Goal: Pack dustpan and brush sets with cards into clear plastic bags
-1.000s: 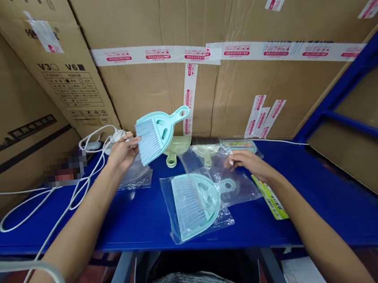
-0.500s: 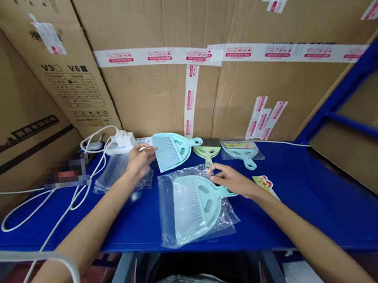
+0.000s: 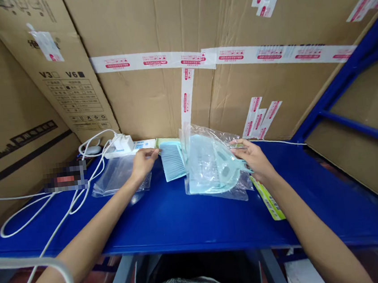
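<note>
My left hand (image 3: 144, 163) pinches the left edge of a light-blue dustpan set at its brush (image 3: 171, 161), whose bristles face left. Its right part is hidden behind a clear plastic bag (image 3: 197, 186). In that bag is another light-blue dustpan and brush set (image 3: 225, 167), raised over the table. My right hand (image 3: 253, 158) is closed at the handle end of the bagged set, gripping it. A pale green edge (image 3: 167, 140) shows behind the unbagged brush. A yellow-green printed card (image 3: 270, 200) lies under my right wrist.
Clear plastic bags (image 3: 116, 174) lie left of my left hand. Behind them is a power strip (image 3: 142, 144) with a white plug and cables (image 3: 77, 200). Cardboard panels (image 3: 144, 101) stand along the back of the blue table (image 3: 171, 229), with a blue metal frame (image 3: 338, 85) at right.
My right hand has moved right and back, carrying the bagged dustpan set up from the table front; it now covers part of the unbagged set. More of the card shows.
</note>
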`<state>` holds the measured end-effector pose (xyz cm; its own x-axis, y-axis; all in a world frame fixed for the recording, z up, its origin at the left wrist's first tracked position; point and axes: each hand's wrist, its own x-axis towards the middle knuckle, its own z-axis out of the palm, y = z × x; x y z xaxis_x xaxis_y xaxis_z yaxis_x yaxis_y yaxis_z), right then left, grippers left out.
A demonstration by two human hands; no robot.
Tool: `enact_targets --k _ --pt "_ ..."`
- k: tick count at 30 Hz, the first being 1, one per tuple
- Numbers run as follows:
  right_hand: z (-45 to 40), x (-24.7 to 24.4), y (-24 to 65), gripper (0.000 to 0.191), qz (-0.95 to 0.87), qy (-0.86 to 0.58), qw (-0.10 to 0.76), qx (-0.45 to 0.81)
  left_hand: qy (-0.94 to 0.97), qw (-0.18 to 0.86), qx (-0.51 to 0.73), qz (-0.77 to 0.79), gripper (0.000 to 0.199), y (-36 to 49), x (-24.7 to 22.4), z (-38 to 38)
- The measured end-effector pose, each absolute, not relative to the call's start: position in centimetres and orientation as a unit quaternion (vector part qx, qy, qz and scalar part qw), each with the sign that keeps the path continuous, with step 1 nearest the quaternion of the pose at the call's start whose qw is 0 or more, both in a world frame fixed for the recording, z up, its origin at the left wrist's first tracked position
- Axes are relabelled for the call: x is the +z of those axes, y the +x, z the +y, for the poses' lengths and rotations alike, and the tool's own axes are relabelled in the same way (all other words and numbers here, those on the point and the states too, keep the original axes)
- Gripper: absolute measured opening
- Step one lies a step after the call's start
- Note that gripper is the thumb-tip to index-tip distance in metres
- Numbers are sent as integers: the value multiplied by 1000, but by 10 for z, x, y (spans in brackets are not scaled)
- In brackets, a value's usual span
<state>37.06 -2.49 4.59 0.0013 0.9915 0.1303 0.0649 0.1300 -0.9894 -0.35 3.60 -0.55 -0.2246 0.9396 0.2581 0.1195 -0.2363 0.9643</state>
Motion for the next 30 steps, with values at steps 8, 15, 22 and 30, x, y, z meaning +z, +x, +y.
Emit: enact_targets --k 8,15,22,30 --pt "-24 39 362 50 -535 -485 561 405 597 225 600 483 11 12 13 10" --pt "-22 40 364 50 -488 -489 610 388 704 271 528 390 9 40 34 -42" --pt "-30 35 351 41 -542 -475 596 354 596 432 615 284 27 44 35 -33" --pt "-36 30 336 31 -557 -473 599 327 534 550 554 325 33 41 30 -31"
